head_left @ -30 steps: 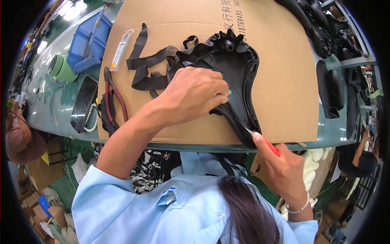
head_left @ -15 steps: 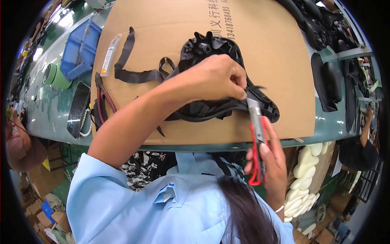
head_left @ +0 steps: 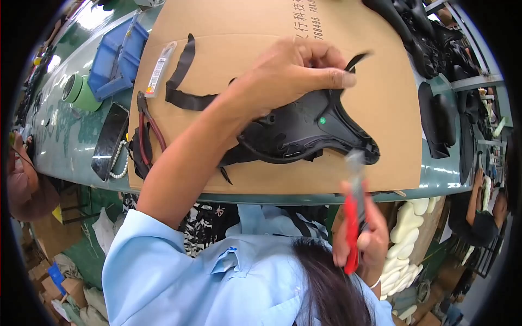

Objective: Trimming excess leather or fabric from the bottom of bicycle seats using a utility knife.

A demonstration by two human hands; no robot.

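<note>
A black bicycle saddle lies underside up, its nose toward the right and a small green sticker on its shell. My left hand is above the wide end, fingers closed on a strip of black cover material that stands up from the saddle's far edge. The hand and forearm hide part of the wide end. Near the table's front edge, apart from the saddle, my right hand is wrapped round a red utility knife. Its blade end points away from me, smeared by motion.
Cardboard covers the work surface. To the left lie a black band, a clear blade case, red-handled pliers, a phone, a blue bin and green tape. Black saddle covers lie at right.
My left hand has risen away from me, pulling the cover strip up and baring the smooth shell. My right hand has drawn the knife back toward me, off the saddle.
</note>
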